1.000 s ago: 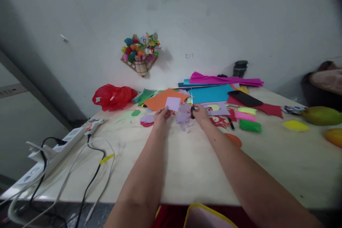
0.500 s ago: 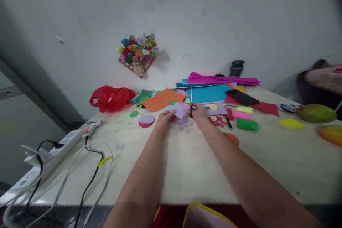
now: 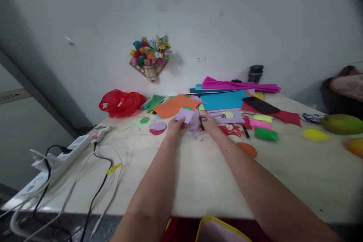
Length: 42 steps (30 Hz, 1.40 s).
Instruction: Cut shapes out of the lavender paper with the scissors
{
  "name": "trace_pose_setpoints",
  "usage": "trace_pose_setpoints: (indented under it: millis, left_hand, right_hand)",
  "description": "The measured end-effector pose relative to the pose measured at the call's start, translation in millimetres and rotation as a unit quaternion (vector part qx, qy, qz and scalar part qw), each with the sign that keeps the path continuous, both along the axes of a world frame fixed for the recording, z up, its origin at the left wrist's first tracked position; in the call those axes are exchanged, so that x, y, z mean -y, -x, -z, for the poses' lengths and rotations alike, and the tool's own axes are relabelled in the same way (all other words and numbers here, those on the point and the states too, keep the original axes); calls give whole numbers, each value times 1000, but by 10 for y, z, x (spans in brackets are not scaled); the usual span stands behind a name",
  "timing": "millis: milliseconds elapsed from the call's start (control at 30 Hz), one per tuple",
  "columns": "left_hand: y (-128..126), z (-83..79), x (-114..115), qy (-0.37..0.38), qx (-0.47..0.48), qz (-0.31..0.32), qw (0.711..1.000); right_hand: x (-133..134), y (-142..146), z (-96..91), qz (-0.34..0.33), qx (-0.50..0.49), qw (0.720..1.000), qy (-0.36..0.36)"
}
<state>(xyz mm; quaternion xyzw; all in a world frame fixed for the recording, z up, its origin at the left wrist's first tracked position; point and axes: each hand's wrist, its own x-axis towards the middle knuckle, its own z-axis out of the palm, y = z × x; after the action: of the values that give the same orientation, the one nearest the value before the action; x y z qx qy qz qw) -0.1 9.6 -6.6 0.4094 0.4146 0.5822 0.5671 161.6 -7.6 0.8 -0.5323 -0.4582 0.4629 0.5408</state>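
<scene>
Left hand: the left hand [image 3: 175,125] is pinched shut on a lilac paper piece [image 3: 185,114], gripping its lower edge. The piece is held up just in front of the orange sheet [image 3: 176,105].
Right hand: the right hand [image 3: 209,122] is curled closed around the black handles of the scissors [image 3: 200,121], just right of the orange sheet's near corner.
Blades: they point toward the lilac piece. They appear partly open, though they are too small in view to be sure.
Scraps: loose lilac scraps [image 3: 195,129] lie on the table [image 3: 198,174] between the hands, in front of the orange sheet.
Hazard, fingers: the left fingertips sit close to the blades, so a slip of the paper could likely bring skin into the cut line.
Hazard, paper: the piece is small and held by one edge, so it may flex or twist between the blades and tear.
Hazard, clutter: the scraps under the hands could catch in the blades or scatter.
</scene>
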Motion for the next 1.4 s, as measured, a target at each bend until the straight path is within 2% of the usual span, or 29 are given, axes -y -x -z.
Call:
trace_pose_setpoints:
  millis: [200, 600, 1400]
  left_hand:
    - [14, -13, -7, 19, 60, -17, 998]
    - [23, -23, -21, 39, 104, -29, 993]
    - [8, -59, 19, 36, 91, -17, 995]
  right_hand:
    - [104, -21, -35, -76, 50, 995, 27]
    - [127, -79, -21, -158, 40, 987, -2]
    - [117, -71, 24, -166, 39, 985, -5]
